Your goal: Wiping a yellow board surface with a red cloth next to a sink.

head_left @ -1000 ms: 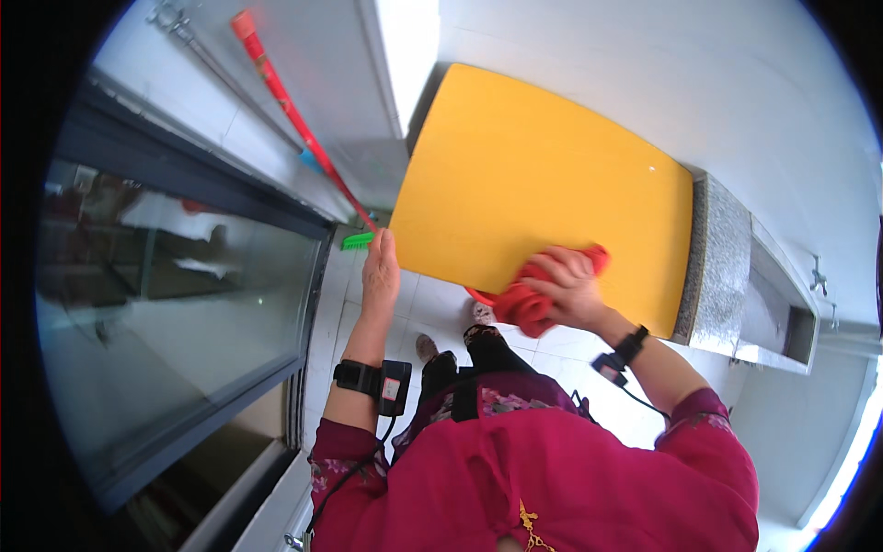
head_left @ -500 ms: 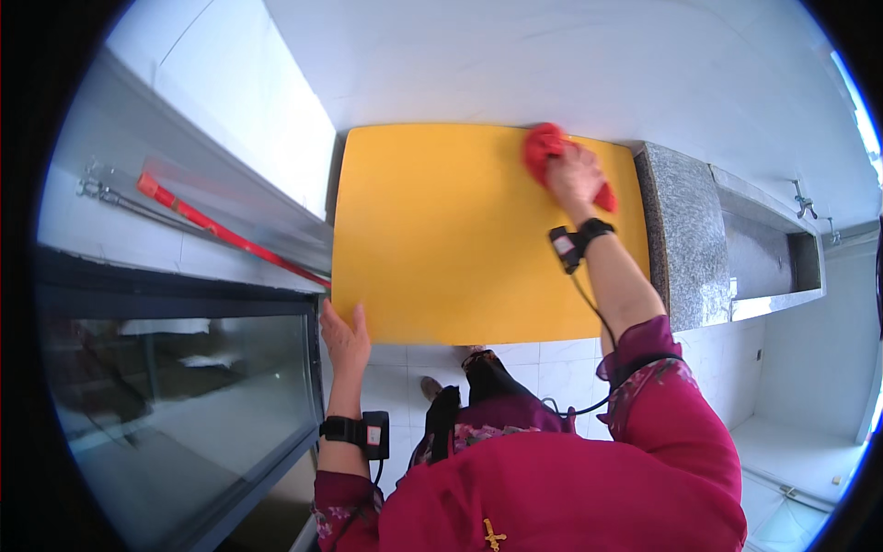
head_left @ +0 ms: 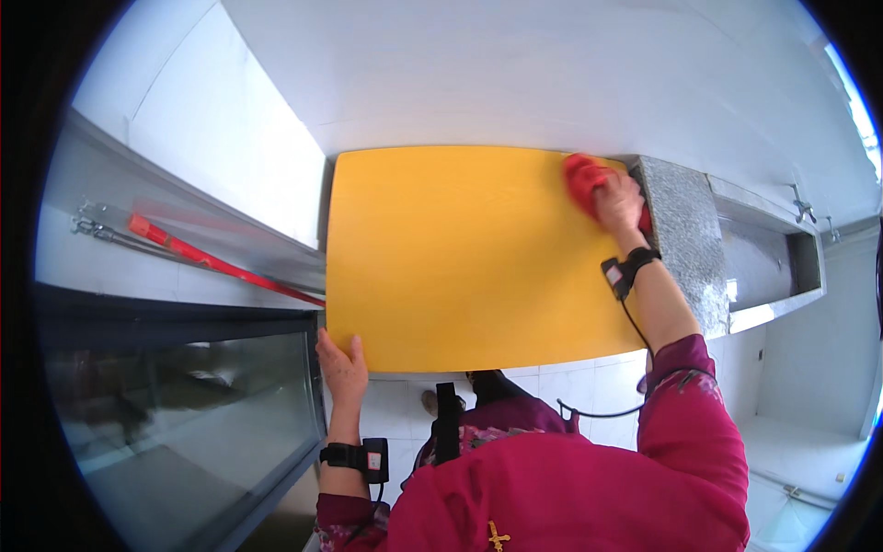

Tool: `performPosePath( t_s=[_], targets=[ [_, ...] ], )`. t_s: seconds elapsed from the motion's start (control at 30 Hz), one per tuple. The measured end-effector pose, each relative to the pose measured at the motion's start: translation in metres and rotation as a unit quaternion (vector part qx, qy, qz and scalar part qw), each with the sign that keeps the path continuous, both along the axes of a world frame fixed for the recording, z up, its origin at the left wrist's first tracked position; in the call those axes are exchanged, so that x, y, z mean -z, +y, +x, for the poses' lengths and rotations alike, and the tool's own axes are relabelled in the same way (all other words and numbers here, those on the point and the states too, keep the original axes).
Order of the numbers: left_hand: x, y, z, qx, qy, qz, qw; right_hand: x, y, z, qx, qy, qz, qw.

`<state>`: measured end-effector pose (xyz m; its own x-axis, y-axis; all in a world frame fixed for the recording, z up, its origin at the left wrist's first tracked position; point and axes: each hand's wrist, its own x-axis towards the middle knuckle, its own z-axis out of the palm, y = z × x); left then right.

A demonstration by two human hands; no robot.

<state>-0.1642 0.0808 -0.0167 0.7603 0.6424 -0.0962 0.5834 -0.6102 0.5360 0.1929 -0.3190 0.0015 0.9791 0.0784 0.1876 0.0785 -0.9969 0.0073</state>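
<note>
A yellow tabletop [head_left: 460, 267] spreads out before me, its far side against the wall. My right hand [head_left: 620, 204] grips a red cloth [head_left: 586, 181] and presses it on the far right corner of the table, close to the stone counter. Part of the cloth is hidden under the palm, and its left end is blurred. At the near left corner, my left hand [head_left: 342, 370] rests against the table's edge with the thumb apart from the fingers. It holds nothing that I can see.
A grey stone counter with a sink [head_left: 759, 253] adjoins the table's right side; a tap [head_left: 803, 207] is on the wall above it. To the left are a red strip [head_left: 221, 264] and a dark-framed glass window [head_left: 184, 405]. White tiles [head_left: 589, 396] cover the floor.
My right hand has slid the red cloth rightward to the table's right edge. The table sits slightly lower in view. My left hand remains at the near left corner.
</note>
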Motion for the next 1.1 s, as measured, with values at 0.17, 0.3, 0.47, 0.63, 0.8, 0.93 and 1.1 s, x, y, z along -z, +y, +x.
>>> performPosePath(
  t_s=[0.17, 0.3, 0.47, 0.63, 0.8, 0.93, 1.1],
  targets=[
    [-0.005, -0.007, 0.005, -0.009, 0.002, 0.012, 1.0, 0.02, 0.061, 0.006, 0.081, -0.065, 0.006, 0.995],
    [-0.007, -0.007, 0.006, -0.007, -0.003, 0.004, 1.0, 0.011, 0.194, -0.024, -0.119, -0.072, 0.085, 0.987],
    [-0.006, -0.003, 0.002, -0.005, -0.03, -0.034, 0.999, -0.001, 0.312, -0.071, -0.459, 0.001, 0.122, 0.88],
    [0.002, -0.001, -0.006, 0.006, -0.075, -0.031, 0.997, 0.002, 0.281, -0.079, -0.641, 0.022, 0.117, 0.759],
    [0.0, -0.01, 0.008, 0.001, -0.063, -0.016, 0.998, 0.012, 0.302, -0.011, -0.404, -0.066, 0.096, 0.907],
    [-0.007, -0.01, 0.008, 0.001, -0.068, -0.032, 0.997, 0.006, 0.364, -0.042, -0.346, -0.079, 0.129, 0.926],
    [0.02, 0.008, -0.008, -0.004, -0.092, -0.127, 0.988, -0.003, 0.347, -0.141, -0.59, 0.02, 0.104, 0.8]
  ],
)
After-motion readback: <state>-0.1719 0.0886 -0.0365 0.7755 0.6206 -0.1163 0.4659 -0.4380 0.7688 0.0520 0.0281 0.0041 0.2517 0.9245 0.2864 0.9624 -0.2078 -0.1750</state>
